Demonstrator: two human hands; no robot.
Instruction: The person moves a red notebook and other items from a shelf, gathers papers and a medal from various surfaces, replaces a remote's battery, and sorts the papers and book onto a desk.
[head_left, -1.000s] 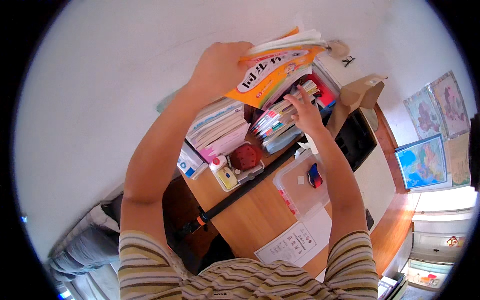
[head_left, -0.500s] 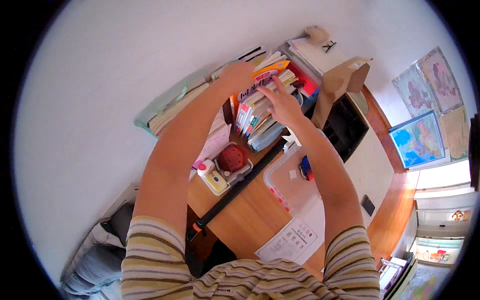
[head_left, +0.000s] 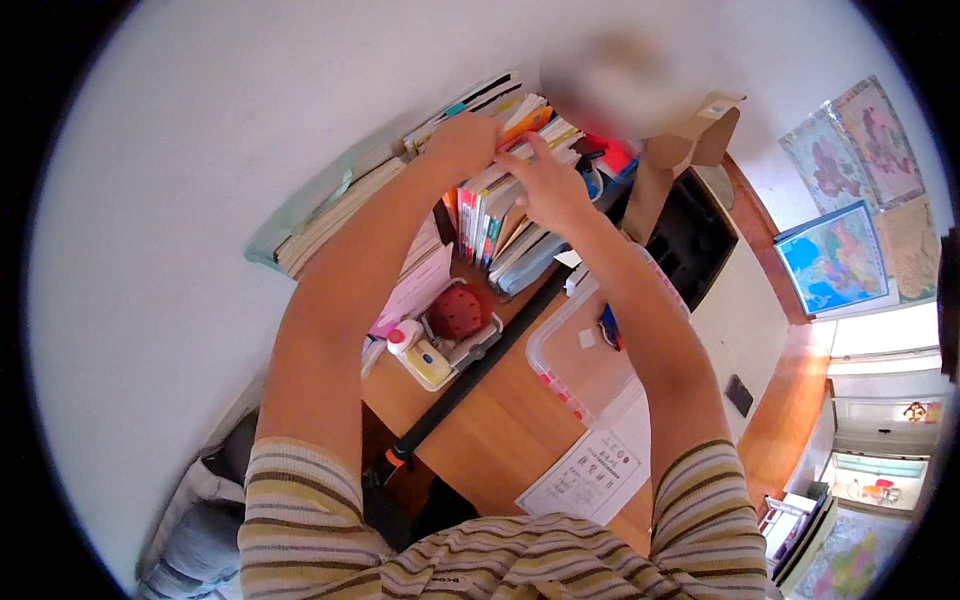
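At the far side of the desk, both my hands are at a row of upright books point(head_left: 490, 215). An orange-covered book point(head_left: 527, 122) stands among them, pushed low so that only its upper part shows. My left hand point(head_left: 465, 147) is closed at its left edge, its fingertips partly hidden. My right hand point(head_left: 552, 192) lies over the book tops from the right, with fingers stretched out and spread, its fingertips close to the left hand.
A long black tube point(head_left: 480, 365) crosses the wooden desk. Beside it sit a white basket point(head_left: 437, 375) with a bottle and a red container point(head_left: 460, 310). To the right are a clear plastic box point(head_left: 570, 350), a printed certificate point(head_left: 583, 478) and a brown paper bag point(head_left: 655, 185).
The orange book has gone down among the others, so less of its cover shows. My right hand has shifted slightly left, staying near the left one. The view has tilted a little.
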